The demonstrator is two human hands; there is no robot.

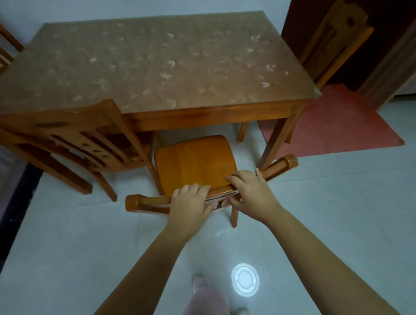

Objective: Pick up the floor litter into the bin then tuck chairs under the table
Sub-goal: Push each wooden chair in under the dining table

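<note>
Gripping its backrest, both hands hold a glossy orange-brown wooden chair.

Far-left chair mostly beyond the left edge.

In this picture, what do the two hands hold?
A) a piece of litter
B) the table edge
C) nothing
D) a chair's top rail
D: the left hand and the right hand both grip the top rail of the chair facing the table.
</note>
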